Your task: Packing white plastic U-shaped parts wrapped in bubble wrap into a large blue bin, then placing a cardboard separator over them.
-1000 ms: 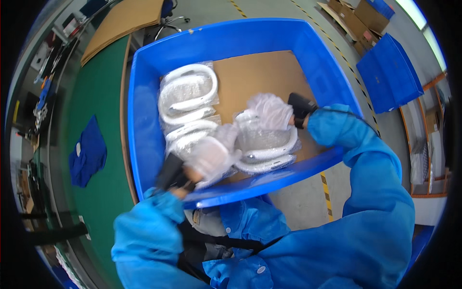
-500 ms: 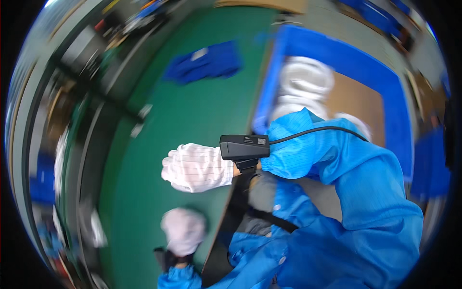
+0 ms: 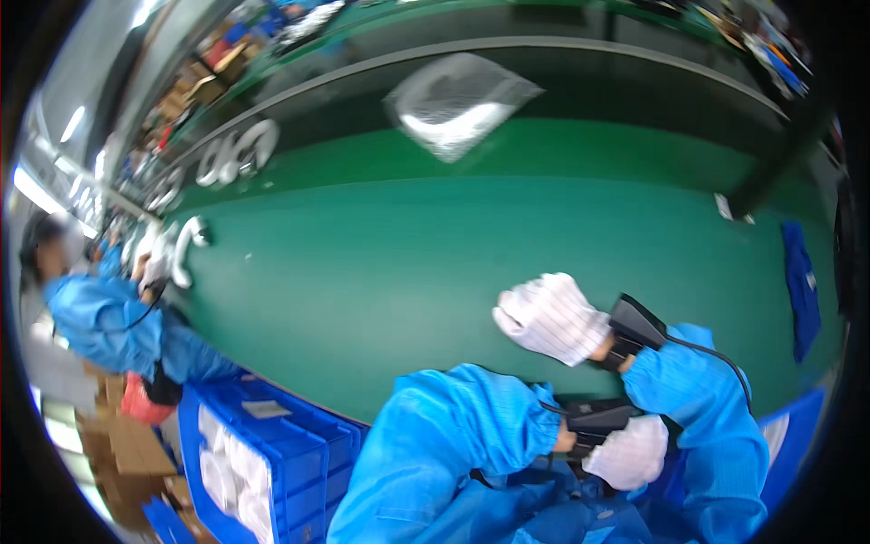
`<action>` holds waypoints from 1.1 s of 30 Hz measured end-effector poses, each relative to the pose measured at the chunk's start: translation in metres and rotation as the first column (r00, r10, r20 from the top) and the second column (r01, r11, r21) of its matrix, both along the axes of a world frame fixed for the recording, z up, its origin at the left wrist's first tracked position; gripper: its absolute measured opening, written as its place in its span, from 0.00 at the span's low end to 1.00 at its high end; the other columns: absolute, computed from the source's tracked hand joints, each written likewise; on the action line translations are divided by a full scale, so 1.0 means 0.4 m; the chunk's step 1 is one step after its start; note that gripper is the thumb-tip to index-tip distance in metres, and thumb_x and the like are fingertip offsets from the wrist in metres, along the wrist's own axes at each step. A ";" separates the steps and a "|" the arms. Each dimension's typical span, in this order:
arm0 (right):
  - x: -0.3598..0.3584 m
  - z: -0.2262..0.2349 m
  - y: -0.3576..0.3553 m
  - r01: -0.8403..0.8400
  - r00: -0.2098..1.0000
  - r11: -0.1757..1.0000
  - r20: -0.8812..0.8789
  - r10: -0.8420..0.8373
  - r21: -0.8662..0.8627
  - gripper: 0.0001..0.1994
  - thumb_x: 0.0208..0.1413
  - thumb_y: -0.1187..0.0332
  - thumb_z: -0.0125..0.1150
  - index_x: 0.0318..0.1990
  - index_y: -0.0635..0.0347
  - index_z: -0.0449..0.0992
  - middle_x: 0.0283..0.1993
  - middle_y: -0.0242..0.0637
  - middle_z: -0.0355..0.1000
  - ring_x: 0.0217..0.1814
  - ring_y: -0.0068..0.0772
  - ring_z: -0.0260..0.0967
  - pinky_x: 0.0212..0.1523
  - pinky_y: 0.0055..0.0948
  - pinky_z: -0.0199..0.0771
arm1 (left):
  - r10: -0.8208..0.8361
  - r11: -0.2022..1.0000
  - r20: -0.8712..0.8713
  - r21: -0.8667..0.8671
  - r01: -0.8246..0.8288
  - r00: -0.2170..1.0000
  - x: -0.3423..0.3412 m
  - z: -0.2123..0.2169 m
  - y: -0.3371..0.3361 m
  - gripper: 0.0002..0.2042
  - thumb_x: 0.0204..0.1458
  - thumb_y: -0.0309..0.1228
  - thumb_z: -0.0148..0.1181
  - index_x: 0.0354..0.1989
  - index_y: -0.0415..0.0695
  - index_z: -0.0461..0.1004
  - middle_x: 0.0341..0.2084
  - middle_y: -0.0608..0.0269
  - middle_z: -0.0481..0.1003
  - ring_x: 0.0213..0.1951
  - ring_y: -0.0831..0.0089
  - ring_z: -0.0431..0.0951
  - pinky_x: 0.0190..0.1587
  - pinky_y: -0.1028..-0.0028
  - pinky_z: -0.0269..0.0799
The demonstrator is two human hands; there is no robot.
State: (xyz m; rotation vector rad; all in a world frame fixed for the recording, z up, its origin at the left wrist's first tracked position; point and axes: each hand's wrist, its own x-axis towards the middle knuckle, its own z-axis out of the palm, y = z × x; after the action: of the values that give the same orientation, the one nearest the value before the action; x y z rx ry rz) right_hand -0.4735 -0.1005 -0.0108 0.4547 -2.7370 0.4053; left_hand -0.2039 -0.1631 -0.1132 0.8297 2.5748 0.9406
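Both hands wear white striped gloves, and a black wrist device sits behind each. My right hand point(image 3: 553, 317) is over the green tabletop point(image 3: 390, 272), its fingers loosely curled together with nothing visible in them. My left hand point(image 3: 632, 453) lies close to my body by the table's front edge, below the right wrist. Its back faces up and its fingers are hidden and blurred. No object touches either hand visibly. A folded dark blue cloth point(image 3: 800, 290) rests on the table to the right.
A clear plastic bag point(image 3: 462, 100) lies at the far side. White curved parts point(image 3: 237, 154) sit at the far left, near a seated co-worker point(image 3: 104, 313). A blue crate point(image 3: 304, 471) with white pieces stands lower left; another blue crate point(image 3: 805, 453) is lower right. A dark post point(image 3: 784, 163) rises at the right.
My view has swung left, bringing the co-worker and left crate into sight. The blue cloth and right crate now appear at the right. My left hand has drawn back toward my body.
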 end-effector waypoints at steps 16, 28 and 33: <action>-0.020 0.046 -0.031 -0.086 0.996 0.996 -0.014 0.087 0.019 0.12 0.50 0.65 0.53 0.17 0.53 0.65 0.12 0.32 0.63 0.15 0.32 0.64 0.18 0.33 0.62 | 0.217 0.932 0.122 -0.322 -0.168 0.969 -0.177 0.261 0.079 0.09 0.43 0.36 0.56 0.27 0.43 0.73 0.20 0.59 0.72 0.25 0.58 0.73 0.26 0.63 0.70; -0.047 0.066 -0.073 -0.150 0.989 0.988 -0.006 0.150 0.032 0.14 0.46 0.65 0.57 0.12 0.54 0.65 0.12 0.33 0.63 0.15 0.34 0.64 0.18 0.35 0.61 | -0.828 0.502 -0.102 0.302 0.810 0.551 -0.352 0.247 0.016 0.09 0.34 0.32 0.57 0.08 0.44 0.71 0.10 0.54 0.70 0.14 0.59 0.70 0.19 0.61 0.63; 0.020 0.020 -0.079 -0.335 0.940 0.940 0.092 0.329 0.062 0.15 0.45 0.61 0.60 0.12 0.51 0.65 0.12 0.31 0.63 0.14 0.31 0.62 0.19 0.34 0.59 | -0.871 0.414 -0.110 0.357 0.837 0.478 -0.365 0.243 -0.003 0.09 0.34 0.32 0.57 0.08 0.44 0.71 0.10 0.55 0.69 0.14 0.59 0.69 0.19 0.61 0.62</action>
State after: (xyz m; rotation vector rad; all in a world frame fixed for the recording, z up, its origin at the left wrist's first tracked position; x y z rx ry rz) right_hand -0.4657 -0.1321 -0.0030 0.9488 -2.7613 0.4085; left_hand -0.3499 -0.1645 -0.0159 1.8979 1.4425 1.0245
